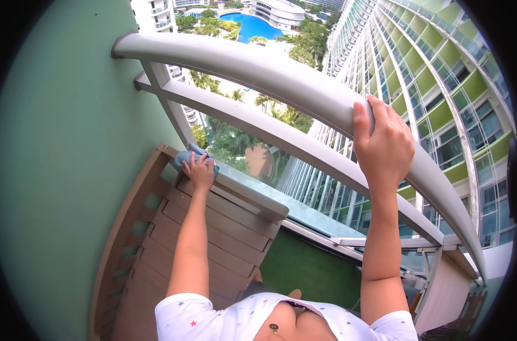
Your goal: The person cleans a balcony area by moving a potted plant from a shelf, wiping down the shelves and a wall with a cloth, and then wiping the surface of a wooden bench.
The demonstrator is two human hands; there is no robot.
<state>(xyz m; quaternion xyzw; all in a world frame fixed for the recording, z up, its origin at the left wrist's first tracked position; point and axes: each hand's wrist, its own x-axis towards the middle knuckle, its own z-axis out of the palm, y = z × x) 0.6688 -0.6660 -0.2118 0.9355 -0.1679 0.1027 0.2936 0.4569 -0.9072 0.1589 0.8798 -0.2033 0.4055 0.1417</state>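
My left hand (200,171) presses a blue-grey cloth (184,157) onto the far end of a brown slatted wooden bench (213,227), by its armrest (241,196). The fingers lie over the cloth, close to the glass panel (235,150) of the balcony. My right hand (385,142) grips the thick white top handrail (258,68) at the right, with the thumb on the near side and fingers curled over the far side. Both arms are stretched forward.
A lower white rail (258,122) runs below the handrail. A green wall (59,142) stands at the left. Green turf-like flooring (304,261) lies beside the bench. Beyond the railing is a deep drop, with a blue pool (252,25) and a tall building (440,85).
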